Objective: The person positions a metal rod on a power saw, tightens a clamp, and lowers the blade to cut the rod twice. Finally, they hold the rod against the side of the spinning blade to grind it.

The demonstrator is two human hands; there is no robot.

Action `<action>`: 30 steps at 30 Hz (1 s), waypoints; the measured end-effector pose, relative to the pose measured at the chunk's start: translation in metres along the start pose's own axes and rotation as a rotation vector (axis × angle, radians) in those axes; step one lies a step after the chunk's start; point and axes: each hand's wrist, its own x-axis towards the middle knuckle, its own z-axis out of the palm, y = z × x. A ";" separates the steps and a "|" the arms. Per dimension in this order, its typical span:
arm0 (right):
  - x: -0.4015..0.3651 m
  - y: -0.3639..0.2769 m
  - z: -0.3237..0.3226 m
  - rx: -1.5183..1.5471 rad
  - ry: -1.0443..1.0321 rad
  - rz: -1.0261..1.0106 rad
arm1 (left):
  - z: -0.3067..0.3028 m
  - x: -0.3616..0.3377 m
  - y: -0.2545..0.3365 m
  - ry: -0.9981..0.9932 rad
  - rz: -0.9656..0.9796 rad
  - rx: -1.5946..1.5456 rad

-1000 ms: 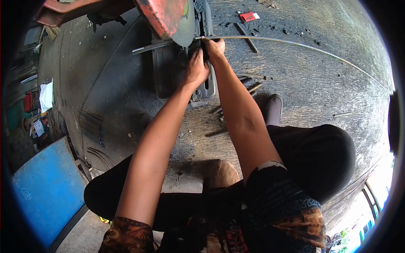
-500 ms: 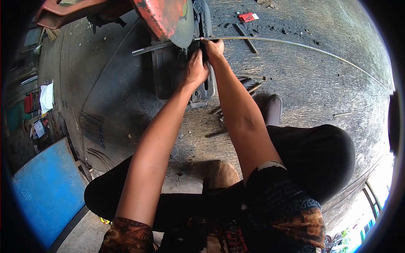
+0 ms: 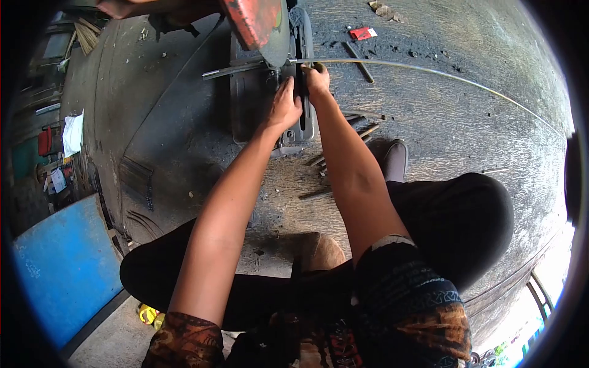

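Note:
A cut-off saw with a worn red guard stands at the top middle, its grey disc above the dark metal base. A long thin metal rod crosses the base under the disc and runs far out to the right; a short end sticks out on the left. My right hand is curled at the rod, just right of the disc, fingers partly hidden. Lower and to the left, my left hand has its fingers together over the middle of the base, closed around a part that I cannot make out.
A red packet and a dark metal bar lie on the floor beyond the saw. Several metal offcuts lie near my shoe. A blue panel stands at the lower left, and a white bag lies above it.
The view has shifted slightly, so the saw appears a little higher and to the right. My right hand's thumb has dropped slightly below the rod. My left hand stays over the base.

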 end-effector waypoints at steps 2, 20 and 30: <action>-0.009 0.001 -0.004 -0.048 0.038 -0.076 | -0.010 -0.011 0.008 0.012 -0.009 0.003; -0.161 0.011 -0.054 -0.767 -0.028 -0.140 | -0.066 -0.145 -0.014 0.035 -0.088 0.034; -0.136 -0.027 -0.037 -0.735 -0.051 -0.203 | -0.059 -0.135 -0.030 0.120 -0.071 -0.024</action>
